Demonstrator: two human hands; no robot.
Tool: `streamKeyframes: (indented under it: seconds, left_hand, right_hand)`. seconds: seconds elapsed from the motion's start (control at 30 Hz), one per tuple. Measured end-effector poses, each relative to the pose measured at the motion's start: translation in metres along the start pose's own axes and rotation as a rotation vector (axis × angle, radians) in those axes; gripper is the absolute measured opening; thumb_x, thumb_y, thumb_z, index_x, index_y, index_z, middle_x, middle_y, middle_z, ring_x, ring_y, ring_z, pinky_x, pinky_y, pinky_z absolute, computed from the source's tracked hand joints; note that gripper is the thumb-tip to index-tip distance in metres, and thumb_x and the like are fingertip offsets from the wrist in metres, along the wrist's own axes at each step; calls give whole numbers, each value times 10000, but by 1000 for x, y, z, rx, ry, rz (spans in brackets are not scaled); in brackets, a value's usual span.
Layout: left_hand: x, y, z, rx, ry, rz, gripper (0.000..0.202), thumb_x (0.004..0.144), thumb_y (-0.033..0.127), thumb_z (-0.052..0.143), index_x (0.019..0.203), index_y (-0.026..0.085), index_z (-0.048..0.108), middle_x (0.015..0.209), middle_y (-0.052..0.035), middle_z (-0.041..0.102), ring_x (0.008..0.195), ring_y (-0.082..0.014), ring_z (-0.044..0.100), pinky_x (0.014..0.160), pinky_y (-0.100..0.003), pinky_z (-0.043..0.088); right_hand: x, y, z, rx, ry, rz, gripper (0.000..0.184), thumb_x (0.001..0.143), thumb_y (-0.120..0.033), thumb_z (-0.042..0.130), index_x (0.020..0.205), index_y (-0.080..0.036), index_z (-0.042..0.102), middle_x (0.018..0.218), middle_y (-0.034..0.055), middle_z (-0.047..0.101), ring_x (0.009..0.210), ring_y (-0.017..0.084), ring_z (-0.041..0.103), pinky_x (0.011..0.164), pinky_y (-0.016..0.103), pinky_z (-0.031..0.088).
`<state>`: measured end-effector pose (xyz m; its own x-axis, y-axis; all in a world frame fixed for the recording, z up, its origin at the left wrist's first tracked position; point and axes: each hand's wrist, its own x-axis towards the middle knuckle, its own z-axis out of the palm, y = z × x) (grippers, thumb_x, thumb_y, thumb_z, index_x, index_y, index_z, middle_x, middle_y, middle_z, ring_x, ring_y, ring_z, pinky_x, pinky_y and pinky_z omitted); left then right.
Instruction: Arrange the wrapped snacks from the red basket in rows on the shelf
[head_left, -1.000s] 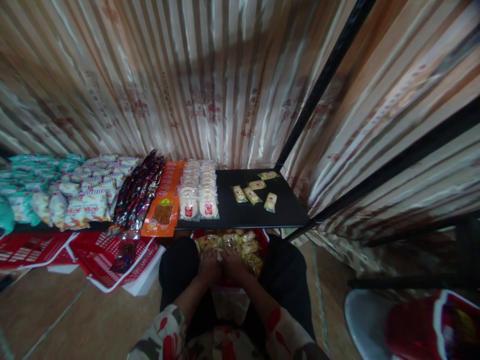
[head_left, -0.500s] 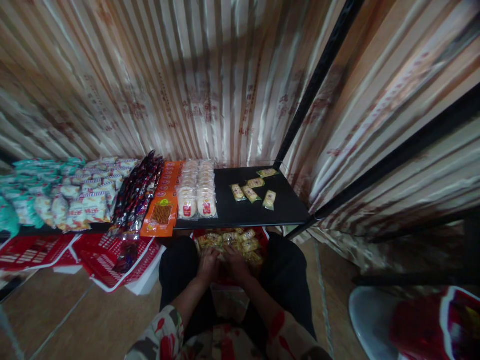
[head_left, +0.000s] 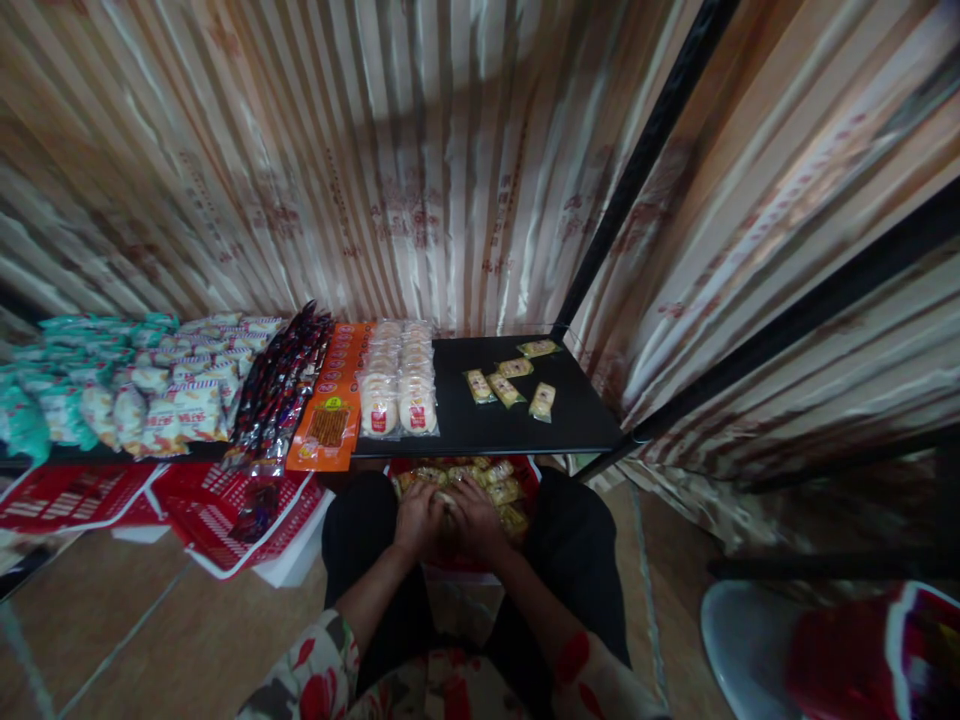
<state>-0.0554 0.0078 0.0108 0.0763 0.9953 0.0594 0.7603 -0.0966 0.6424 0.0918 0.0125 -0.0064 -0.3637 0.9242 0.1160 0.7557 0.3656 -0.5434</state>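
A red basket point(head_left: 526, 478) full of small yellow snack packets point(head_left: 501, 491) rests between my knees, below the black shelf point(head_left: 517, 425). My left hand point(head_left: 417, 519) and my right hand point(head_left: 474, 521) are side by side inside the basket, fingers curled over a bunch of packets gathered between them. Several of the same yellow packets point(head_left: 506, 389) lie loose on the right part of the shelf.
On the shelf's left stand rows of round white cakes point(head_left: 397, 385), orange packs point(head_left: 330, 415), dark wrapped sticks point(head_left: 281, 390) and green and white bags point(head_left: 112, 390). Red baskets point(head_left: 217, 510) lie on the floor at left. A striped curtain hangs behind; a grey stool point(head_left: 750, 640) stands at right.
Both hands have drawn closer together in the basket and closed over a bunch of packets. The view has shifted slightly.
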Motion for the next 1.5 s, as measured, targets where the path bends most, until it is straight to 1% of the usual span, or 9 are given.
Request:
streamKeyframes:
  seconds: [0.1, 0.2, 0.47, 0.7, 0.83, 0.97, 1.17, 1.37, 1.5]
  left_hand:
    - [5, 4, -7, -30, 12, -15, 265, 764, 232, 450, 962, 172, 615, 985, -71, 607, 965, -189, 522, 900, -332, 399]
    - [9, 9, -14, -47, 28, -38, 277, 745, 218, 460, 975, 178, 609, 999, -62, 610, 986, -190, 510, 913, -333, 384]
    - [12, 23, -32, -125, 53, -64, 277, 734, 193, 469, 976, 200, 603, 952, -44, 636, 940, -188, 525, 887, -340, 386]
    - [10, 23, -33, -404, 27, -203, 188, 734, 212, 481, 879, 161, 590, 834, -38, 647, 732, -133, 588, 718, -259, 453]
    - [9, 17, -28, -589, 33, -254, 181, 730, 229, 498, 873, 154, 580, 810, -40, 648, 695, -127, 593, 677, -253, 467]
    - [10, 9, -21, -819, 68, -312, 174, 706, 233, 541, 854, 148, 572, 787, -32, 644, 663, -111, 590, 649, -237, 478]
    - [10, 3, -23, -945, 112, -376, 290, 637, 347, 649, 834, 141, 599, 753, -34, 660, 663, -120, 598, 652, -245, 478]
    - [8, 2, -33, -1076, 112, -434, 412, 606, 447, 659, 859, 125, 610, 783, -59, 670, 678, -141, 608, 614, -241, 463]
    - [11, 4, -38, -1142, 143, -484, 477, 584, 447, 677, 923, 127, 578, 822, -61, 660, 667, -126, 602, 552, -207, 443]
  right_hand:
    - [6, -1, -8, 172, -43, -2, 354, 862, -248, 327, 1067, -187, 608, 1057, 92, 649, 1006, 192, 570, 885, 354, 415]
    - [10, -1, -16, 281, -38, 74, 357, 849, -300, 347, 1060, -184, 611, 1003, 92, 672, 906, 203, 616, 803, 341, 460]
    - [19, -5, -34, 533, 28, 195, 367, 792, -403, 426, 983, -171, 637, 957, 76, 677, 890, 210, 609, 815, 338, 455]
    - [30, -6, -37, 794, 8, 357, 378, 728, -426, 514, 1012, -194, 605, 756, 9, 664, 607, 134, 578, 568, 253, 464]
    - [33, -10, -40, 870, 6, 359, 374, 686, -456, 557, 930, -183, 632, 681, 0, 650, 565, 121, 557, 536, 235, 443]
    - [35, -21, -42, 914, 82, 387, 377, 632, -505, 594, 807, -176, 655, 682, 14, 661, 567, 137, 570, 532, 247, 451]
    - [36, -37, -35, 927, 188, 508, 440, 607, -601, 572, 754, -194, 652, 613, 21, 659, 550, 169, 590, 501, 271, 465]
    - [42, -47, -21, 1253, 326, 613, 438, 541, -550, 671, 773, -183, 613, 623, 7, 660, 496, 142, 573, 491, 262, 463]
    - [51, -57, -15, 1322, 406, 644, 467, 511, -549, 696, 787, -182, 610, 619, 1, 659, 494, 145, 577, 496, 269, 472]
